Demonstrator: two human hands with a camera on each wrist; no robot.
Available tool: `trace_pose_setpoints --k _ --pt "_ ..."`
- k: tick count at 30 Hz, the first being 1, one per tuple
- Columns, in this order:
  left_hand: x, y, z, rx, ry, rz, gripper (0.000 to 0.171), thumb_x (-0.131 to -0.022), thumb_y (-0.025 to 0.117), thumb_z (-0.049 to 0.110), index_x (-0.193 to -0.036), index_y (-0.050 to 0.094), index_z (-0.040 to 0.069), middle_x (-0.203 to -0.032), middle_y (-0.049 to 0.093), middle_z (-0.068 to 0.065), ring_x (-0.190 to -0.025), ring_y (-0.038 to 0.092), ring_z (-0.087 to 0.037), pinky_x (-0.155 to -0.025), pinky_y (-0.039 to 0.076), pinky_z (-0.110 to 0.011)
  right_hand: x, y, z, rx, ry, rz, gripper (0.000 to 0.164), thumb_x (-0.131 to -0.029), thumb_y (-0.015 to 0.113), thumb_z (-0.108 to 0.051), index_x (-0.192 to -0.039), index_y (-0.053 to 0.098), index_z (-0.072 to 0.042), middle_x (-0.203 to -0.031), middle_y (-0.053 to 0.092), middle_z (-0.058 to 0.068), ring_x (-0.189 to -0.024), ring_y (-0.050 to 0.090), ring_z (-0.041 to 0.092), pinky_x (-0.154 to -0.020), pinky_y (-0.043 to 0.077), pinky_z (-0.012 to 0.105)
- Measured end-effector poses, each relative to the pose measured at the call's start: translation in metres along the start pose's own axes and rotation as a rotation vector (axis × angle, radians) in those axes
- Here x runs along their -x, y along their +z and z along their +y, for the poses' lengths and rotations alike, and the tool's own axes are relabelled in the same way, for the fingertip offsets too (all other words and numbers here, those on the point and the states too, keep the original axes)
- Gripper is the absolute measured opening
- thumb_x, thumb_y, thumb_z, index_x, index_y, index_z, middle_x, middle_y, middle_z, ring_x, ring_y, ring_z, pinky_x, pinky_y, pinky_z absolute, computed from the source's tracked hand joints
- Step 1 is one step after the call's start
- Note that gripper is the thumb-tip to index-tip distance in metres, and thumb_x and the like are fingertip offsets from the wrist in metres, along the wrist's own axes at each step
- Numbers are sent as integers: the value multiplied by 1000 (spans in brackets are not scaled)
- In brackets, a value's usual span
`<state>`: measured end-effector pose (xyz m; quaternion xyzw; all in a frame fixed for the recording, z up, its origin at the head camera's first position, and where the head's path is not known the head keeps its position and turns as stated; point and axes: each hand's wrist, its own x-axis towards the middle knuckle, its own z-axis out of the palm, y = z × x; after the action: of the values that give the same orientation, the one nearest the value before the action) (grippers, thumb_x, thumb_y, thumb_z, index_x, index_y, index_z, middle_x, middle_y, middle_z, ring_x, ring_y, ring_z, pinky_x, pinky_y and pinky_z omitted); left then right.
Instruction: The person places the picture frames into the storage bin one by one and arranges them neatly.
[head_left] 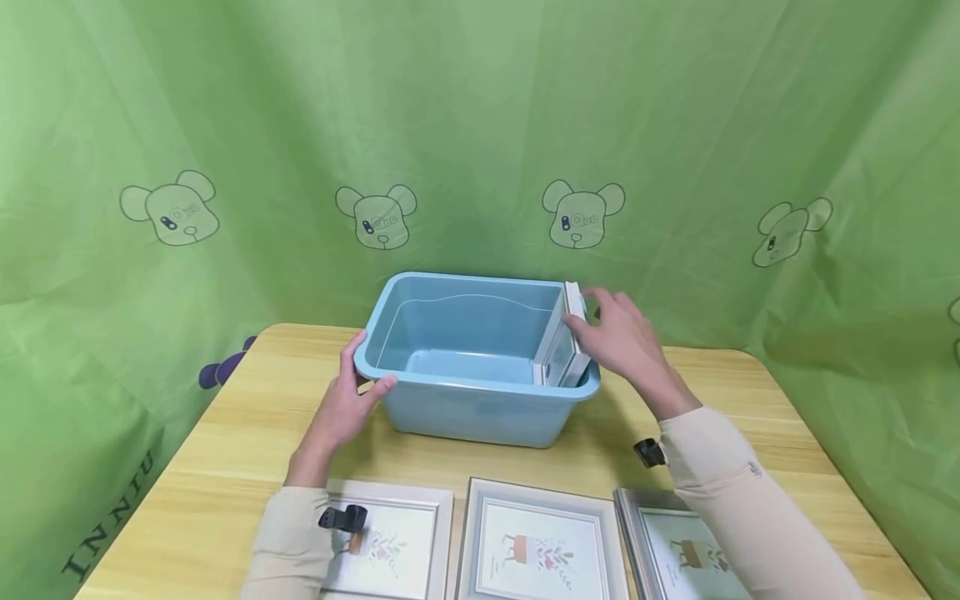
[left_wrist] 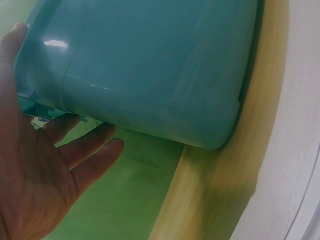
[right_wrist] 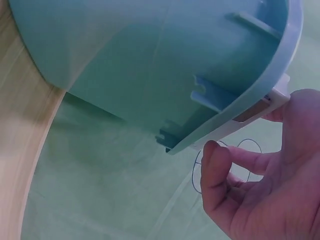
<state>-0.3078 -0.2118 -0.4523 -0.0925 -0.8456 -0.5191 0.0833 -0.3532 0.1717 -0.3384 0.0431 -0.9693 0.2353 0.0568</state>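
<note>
At the blue tub (head_left: 472,412), pinching a white-edged frame (head_left: 562,346) inside its right end with curled right hand (head_left: 621,335), gripping the left rim (head_left: 376,321) with looser left hand (head_left: 345,410).

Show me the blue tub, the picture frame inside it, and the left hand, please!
Blue tub (head_left: 468,414): head view, on its front wall.
Picture frame (head_left: 561,352): head view, on its face.
Left hand (head_left: 346,408): head view, on the back of it.
</note>
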Motion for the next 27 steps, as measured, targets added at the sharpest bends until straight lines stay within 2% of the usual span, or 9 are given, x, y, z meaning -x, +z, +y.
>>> trace_pose_setpoints --k 8,16,23,27 --pt "1 -1 1 -3 3 10 87 -91 64 44 -155 6 31 -145 44 -27 -131 48 -40 -106 44 -53 13 2 9 -40 -16 25 72 -95 39 -63 -147 38 -14 -125 50 17 -109 51 33 -80 48 50" --pt "1 0 -1 -1 -3 7 87 -91 64 45 -154 5 33 -145 44 -27 -132 48 -40 -106 44 -53 24 11 21 -52 -46 48 67 -98 36 -59 -144 43 -10 -122 55 17 -106 54 33 -81 47 48" --pt "1 0 -1 -1 2 5 88 -91 64 44 -155 4 30 -145 44 -27 -132 48 -41 -106 44 -53 31 17 28 -66 -69 68 66 -100 29 -58 -144 44 -10 -120 54 16 -105 54 32 -81 47 48" --pt "1 0 -1 -3 -8 6 87 -91 64 45 -154 6 34 -146 44 -26 -132 48 -39 -107 42 -53 36 19 30 -76 -81 88 64 -101 29 -56 -142 45 -10 -119 55 16 -104 54 32 -80 46 47"
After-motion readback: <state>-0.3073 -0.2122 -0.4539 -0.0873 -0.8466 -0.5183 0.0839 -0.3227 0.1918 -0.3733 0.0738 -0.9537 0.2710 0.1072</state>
